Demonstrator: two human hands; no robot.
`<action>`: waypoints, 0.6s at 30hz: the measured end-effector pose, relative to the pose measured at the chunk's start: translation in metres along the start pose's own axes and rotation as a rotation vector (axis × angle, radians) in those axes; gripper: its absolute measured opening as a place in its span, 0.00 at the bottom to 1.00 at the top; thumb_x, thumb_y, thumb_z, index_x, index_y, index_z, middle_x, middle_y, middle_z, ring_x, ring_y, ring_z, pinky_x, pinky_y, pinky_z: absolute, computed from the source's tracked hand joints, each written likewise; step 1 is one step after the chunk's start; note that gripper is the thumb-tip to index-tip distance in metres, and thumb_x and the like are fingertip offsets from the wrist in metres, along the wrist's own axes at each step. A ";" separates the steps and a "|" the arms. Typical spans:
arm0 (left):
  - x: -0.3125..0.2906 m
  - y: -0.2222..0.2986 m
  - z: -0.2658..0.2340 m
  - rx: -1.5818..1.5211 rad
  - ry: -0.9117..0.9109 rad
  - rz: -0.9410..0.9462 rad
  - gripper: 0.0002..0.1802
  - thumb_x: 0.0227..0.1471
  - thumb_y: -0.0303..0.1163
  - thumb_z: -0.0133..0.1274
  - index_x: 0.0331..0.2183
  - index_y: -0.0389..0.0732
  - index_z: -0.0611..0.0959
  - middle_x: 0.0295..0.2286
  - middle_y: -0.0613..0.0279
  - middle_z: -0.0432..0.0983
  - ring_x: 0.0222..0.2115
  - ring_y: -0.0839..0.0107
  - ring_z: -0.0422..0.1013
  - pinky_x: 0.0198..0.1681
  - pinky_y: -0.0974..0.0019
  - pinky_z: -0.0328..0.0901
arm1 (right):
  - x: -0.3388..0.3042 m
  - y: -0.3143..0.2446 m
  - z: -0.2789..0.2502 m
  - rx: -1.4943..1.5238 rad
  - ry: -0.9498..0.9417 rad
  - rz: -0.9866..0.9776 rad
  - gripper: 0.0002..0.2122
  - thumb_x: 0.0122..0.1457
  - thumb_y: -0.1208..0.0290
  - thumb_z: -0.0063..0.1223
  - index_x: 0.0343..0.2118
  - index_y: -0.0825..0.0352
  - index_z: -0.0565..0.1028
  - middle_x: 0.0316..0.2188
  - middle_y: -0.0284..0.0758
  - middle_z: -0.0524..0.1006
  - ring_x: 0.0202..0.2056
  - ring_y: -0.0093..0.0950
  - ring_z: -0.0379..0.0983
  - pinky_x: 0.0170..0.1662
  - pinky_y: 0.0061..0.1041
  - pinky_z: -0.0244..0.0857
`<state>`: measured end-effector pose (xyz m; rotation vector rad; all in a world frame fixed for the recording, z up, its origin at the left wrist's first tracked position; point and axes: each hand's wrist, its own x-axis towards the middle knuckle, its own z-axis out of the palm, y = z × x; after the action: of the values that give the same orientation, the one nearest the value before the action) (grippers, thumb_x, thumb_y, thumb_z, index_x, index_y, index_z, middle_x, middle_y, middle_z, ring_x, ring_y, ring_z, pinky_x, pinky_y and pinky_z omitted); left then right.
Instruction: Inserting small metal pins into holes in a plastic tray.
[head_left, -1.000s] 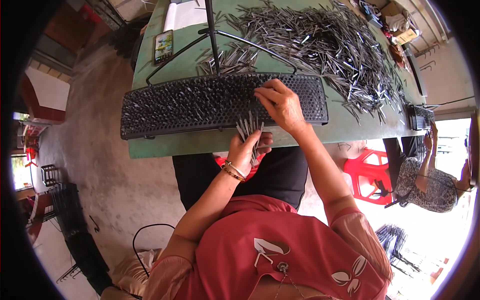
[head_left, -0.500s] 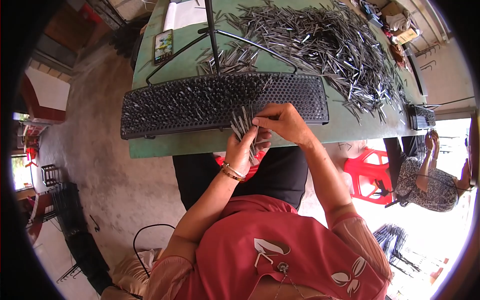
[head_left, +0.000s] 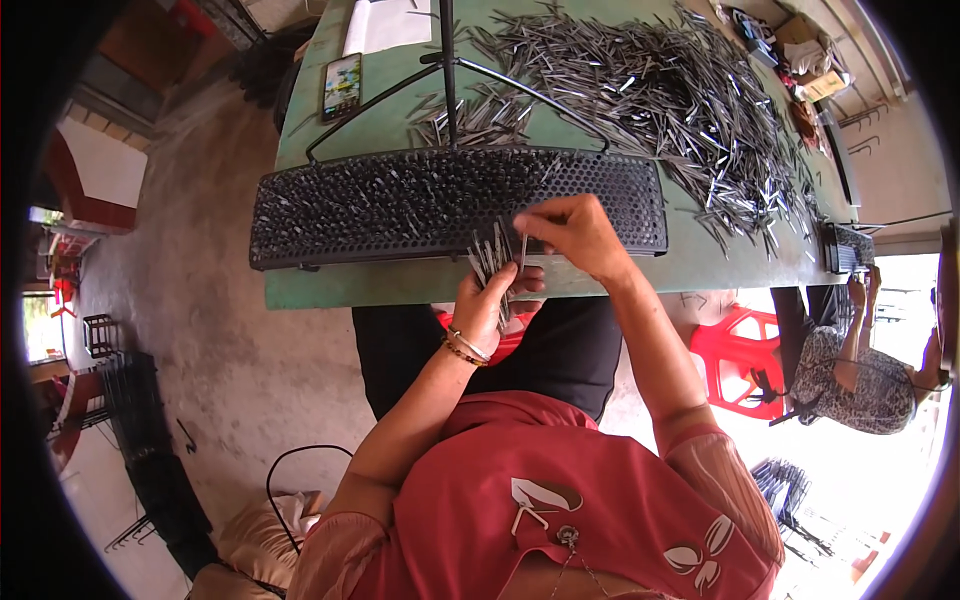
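Rack [head_left: 640, 208] holds dark strips [head_left: 350, 205], left to middle; left hand [head_left: 485, 302] wraps a bundle [head_left: 489, 256]; right hand [head_left: 582, 235] pinches one strip [head_left: 525, 246].

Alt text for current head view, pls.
A person holds a bunch of thin grey metallic-looking strips in the bare left grip, the right grip pinching a single strip beside it, at a long black perforated panel partly studded with dark pieces. Beyond the panel, loose dark strips lie heaped on a green table.
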<state>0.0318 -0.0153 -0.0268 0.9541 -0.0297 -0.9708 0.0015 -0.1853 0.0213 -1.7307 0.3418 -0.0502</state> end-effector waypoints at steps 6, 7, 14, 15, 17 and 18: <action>-0.003 -0.002 -0.002 0.003 0.080 -0.041 0.12 0.56 0.33 0.47 0.39 0.36 0.75 0.31 0.54 0.77 0.30 0.68 0.75 0.27 0.67 0.72 | 0.024 -0.005 0.018 -0.051 0.363 -0.397 0.07 0.50 0.74 0.60 0.32 0.70 0.79 0.25 0.34 0.77 0.23 0.20 0.70 0.26 0.19 0.64; -0.003 -0.002 -0.001 -0.005 0.084 -0.045 0.12 0.56 0.33 0.46 0.39 0.36 0.75 0.31 0.54 0.77 0.30 0.68 0.75 0.27 0.68 0.72 | 0.029 -0.003 0.023 -0.049 0.361 -0.397 0.07 0.50 0.74 0.60 0.32 0.70 0.79 0.25 0.34 0.77 0.23 0.20 0.70 0.26 0.19 0.64; -0.003 0.003 -0.003 -0.020 0.107 -0.070 0.13 0.55 0.33 0.48 0.40 0.35 0.75 0.32 0.53 0.77 0.29 0.68 0.75 0.25 0.68 0.71 | 0.043 0.008 0.039 -0.418 0.355 -0.681 0.07 0.49 0.71 0.59 0.30 0.66 0.79 0.28 0.35 0.75 0.27 0.35 0.73 0.30 0.28 0.67; -0.003 0.004 -0.004 -0.007 0.103 -0.067 0.13 0.55 0.33 0.48 0.40 0.36 0.75 0.32 0.53 0.77 0.29 0.68 0.75 0.25 0.68 0.71 | 0.043 0.009 0.039 -0.417 0.354 -0.681 0.07 0.49 0.71 0.59 0.30 0.66 0.79 0.28 0.35 0.75 0.27 0.35 0.73 0.30 0.28 0.67; -0.003 0.005 -0.003 0.005 0.097 -0.066 0.13 0.55 0.33 0.48 0.40 0.36 0.75 0.31 0.54 0.77 0.29 0.69 0.75 0.24 0.69 0.70 | 0.037 0.000 0.037 -0.700 0.359 -0.789 0.08 0.49 0.70 0.59 0.33 0.64 0.79 0.30 0.32 0.73 0.27 0.30 0.71 0.30 0.27 0.66; -0.004 0.005 -0.002 0.018 0.099 -0.062 0.13 0.55 0.33 0.47 0.39 0.35 0.75 0.30 0.54 0.77 0.28 0.69 0.75 0.25 0.69 0.70 | 0.037 0.000 0.035 -0.701 0.359 -0.787 0.08 0.49 0.70 0.59 0.33 0.64 0.79 0.30 0.32 0.73 0.27 0.30 0.71 0.30 0.27 0.66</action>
<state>0.0340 -0.0104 -0.0229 1.0238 0.0748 -0.9809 0.0445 -0.1613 0.0091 -2.4629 -0.1100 -0.9113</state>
